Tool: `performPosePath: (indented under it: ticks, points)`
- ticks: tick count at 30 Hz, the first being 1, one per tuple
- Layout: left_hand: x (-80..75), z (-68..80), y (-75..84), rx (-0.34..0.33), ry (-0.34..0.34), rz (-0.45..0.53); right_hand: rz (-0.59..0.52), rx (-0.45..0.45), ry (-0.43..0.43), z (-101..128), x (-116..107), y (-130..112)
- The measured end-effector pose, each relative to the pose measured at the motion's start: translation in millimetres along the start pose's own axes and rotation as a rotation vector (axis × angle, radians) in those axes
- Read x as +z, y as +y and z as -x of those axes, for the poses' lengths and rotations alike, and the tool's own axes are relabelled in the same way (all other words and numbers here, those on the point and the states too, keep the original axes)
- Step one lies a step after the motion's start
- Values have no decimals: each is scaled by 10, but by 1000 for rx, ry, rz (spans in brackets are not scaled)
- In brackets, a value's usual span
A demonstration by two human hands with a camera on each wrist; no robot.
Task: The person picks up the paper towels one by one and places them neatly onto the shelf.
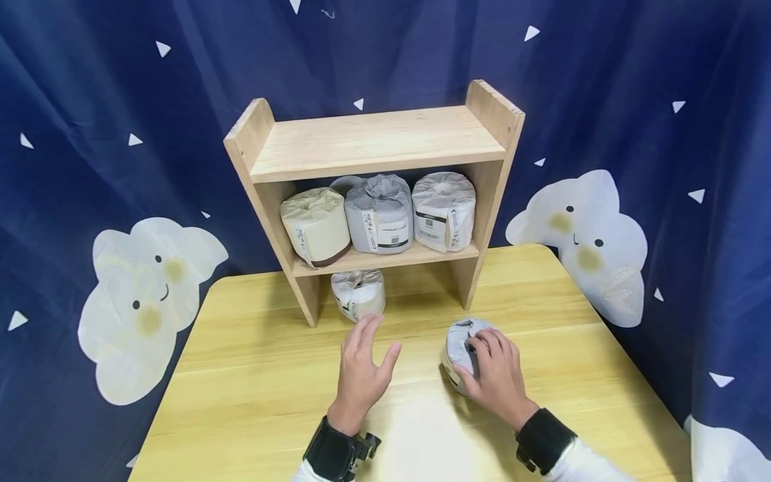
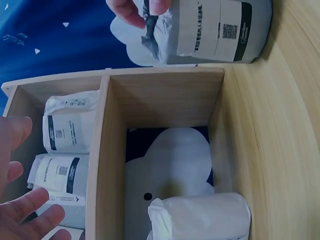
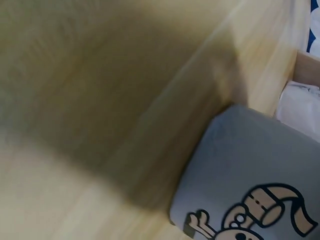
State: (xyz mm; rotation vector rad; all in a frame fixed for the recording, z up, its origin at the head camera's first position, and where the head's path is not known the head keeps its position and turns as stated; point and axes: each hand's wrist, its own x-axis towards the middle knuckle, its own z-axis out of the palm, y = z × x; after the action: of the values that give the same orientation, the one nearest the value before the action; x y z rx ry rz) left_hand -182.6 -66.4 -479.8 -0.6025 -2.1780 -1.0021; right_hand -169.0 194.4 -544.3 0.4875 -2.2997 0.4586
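My right hand (image 1: 501, 380) pinches the gathered paper top of a grey-wrapped toilet roll (image 1: 459, 338) in front of the shelf's right side. In the left wrist view, that roll (image 2: 215, 30) shows a printed label and a dark stripe. Its grey side, with a cartoon print, fills the lower right of the right wrist view. My left hand (image 1: 361, 375) hovers over the table with fingers spread and holds nothing. Just beyond its fingertips, a white-and-cream wrapped toilet roll (image 1: 358, 291) stands under the shelf's lower board.
A small wooden shelf (image 1: 385, 140) stands at the back of the table (image 1: 253, 388). Its middle level holds a cream roll (image 1: 316, 224), a grey roll (image 1: 381, 211) and a white roll (image 1: 444, 211). A blue curtain (image 1: 385, 53) with clouds hangs behind.
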Motion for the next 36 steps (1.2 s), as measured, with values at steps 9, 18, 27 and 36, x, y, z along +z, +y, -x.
performPosePath:
  ticks: [9,18,27,36]
  points:
    - [83,42,22,32,-7,4,38,23,-106,134,46,-38]
    - [105,38,72,25,-42,11,17,62,-82,147,83,-46]
    - [94,16,72,53,-20,-4,-39,45,-40,93,50,-4]
    - [-14,-51,48,70,-1,-30,-70,-13,0,-70,-30,18]
